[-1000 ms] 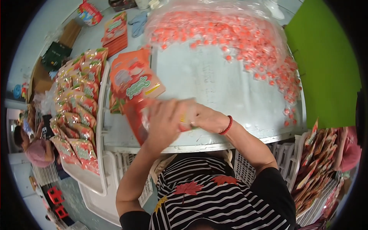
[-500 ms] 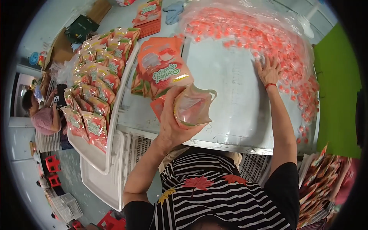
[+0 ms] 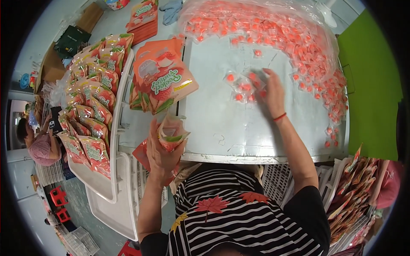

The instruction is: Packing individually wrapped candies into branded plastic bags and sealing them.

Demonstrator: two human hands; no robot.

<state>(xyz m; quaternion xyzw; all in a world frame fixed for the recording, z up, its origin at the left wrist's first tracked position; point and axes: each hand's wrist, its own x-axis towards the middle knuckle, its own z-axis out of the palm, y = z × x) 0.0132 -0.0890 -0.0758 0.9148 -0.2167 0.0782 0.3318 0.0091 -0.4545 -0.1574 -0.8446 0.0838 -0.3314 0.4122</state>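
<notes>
My left hand [image 3: 161, 157] is wrapped round an open pouch [image 3: 171, 133], its mouth facing up, at the table's front edge. A reddish packet hangs under that hand, partly hidden. My right hand [image 3: 274, 94], slightly blurred, is at the table's middle with fingers stretched out. Its edge is beside a small group of clear-wrapped red sweets [image 3: 244, 87]. One more wrapped sweet [image 3: 257, 53] lies alone farther back. A large heap of the same sweets [image 3: 299, 45] spreads along the back and right, partly under clear plastic film. Flat printed pouches [image 3: 164, 77] lie stacked beyond my left hand.
At left, a white tray [image 3: 114, 170] holds rows of filled pouches [image 3: 92, 106]. Another pouch stack [image 3: 143, 32] and a blue cloth [image 3: 171, 10] are at the back. A green panel [image 3: 369, 85] borders the right side. A person [image 3: 45, 145] stands far left holding a phone.
My right hand has moved left from the heap, and a few sweets now lie beside it on the table. My left hand and its pouch have shifted left and down.
</notes>
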